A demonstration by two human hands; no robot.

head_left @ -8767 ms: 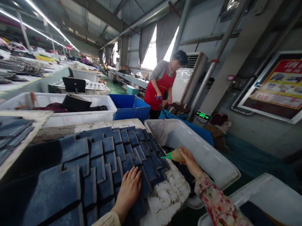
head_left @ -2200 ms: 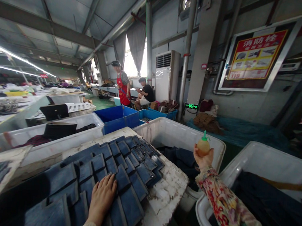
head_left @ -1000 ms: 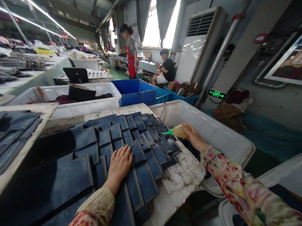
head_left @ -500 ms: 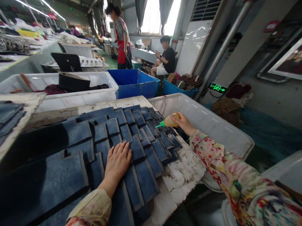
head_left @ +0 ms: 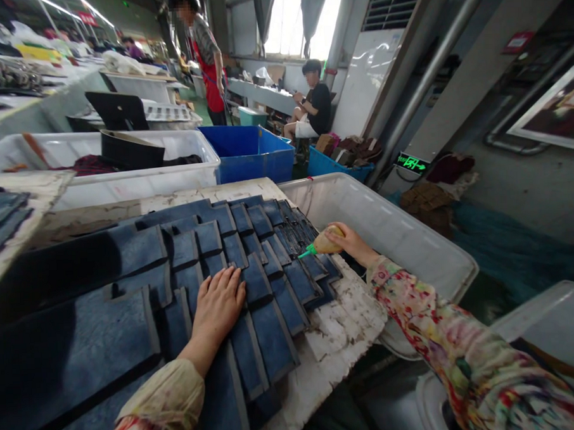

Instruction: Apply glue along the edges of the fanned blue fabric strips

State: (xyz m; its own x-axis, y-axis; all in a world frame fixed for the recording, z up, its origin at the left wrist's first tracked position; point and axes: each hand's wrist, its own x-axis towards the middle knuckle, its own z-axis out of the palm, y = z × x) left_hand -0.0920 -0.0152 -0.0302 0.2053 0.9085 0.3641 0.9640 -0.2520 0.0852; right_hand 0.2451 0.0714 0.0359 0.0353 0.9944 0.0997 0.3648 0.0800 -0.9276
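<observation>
- Hands first: the left hand (head_left: 217, 303) lies open and flat, palm down, on the overlapped blue pieces (head_left: 271, 285). The right hand (head_left: 350, 242) is closed around a small bottle (head_left: 325, 242).
- A table (head_left: 342, 327) with a white, crusted and chipped top carries the work. Its near right corner is bare and rough.
- Just beside the table on the right stands a large white bin (head_left: 401, 226), and the right forearm reaches across its near rim. Another white bin (head_left: 138, 180) sits behind the table with dark items in it. A blue bin (head_left: 251, 156) stands beside that one.
- Farther back, a person in a red apron (head_left: 206, 54) stands at a bench, and a seated person (head_left: 313, 106) is bent over something in the hands.
- The blue pieces are laid in fanned rows like roof tiles, each covering part of the next. Large ones lie toward the left and narrower strips toward the right.
- The bottle is yellowish and lies nearly level, held above the far right end of the rows.
- Its green nozzle (head_left: 304, 253) points left and slightly down, touching or just above a narrow strip; which, I cannot tell.
- Progress, as a judgement: work is at the far right strips. No wet line or sheen shows on any piece, so how many are done and how many are left cannot be read.
</observation>
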